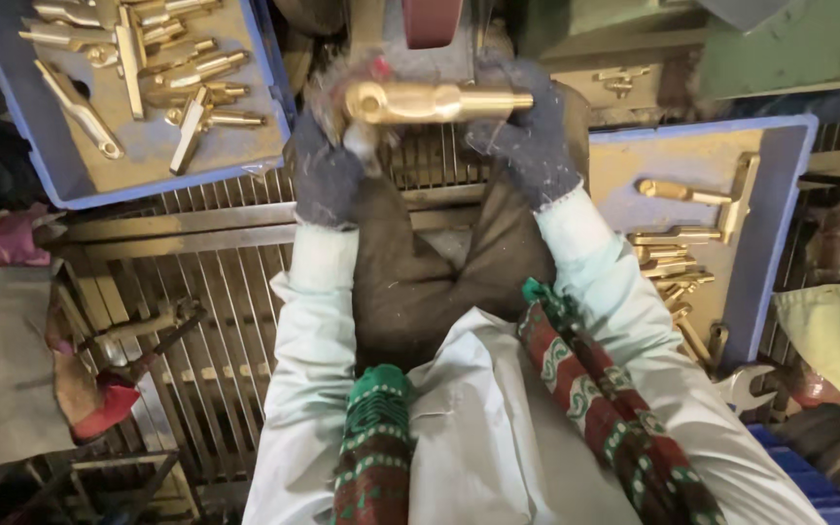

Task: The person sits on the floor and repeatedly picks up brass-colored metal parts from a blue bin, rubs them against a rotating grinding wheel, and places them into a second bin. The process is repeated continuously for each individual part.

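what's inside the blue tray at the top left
The blue plastic tray holds a loose pile of brass parts, long handle-like castings lying crosswise over one another on a dusty floor. Whatever lies under the pile is covered, and the tray's top runs out of frame.

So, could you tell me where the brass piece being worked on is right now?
The brass piece sits top centre in the head view, held between the gloved left hand and right hand, just below the sanding belt.
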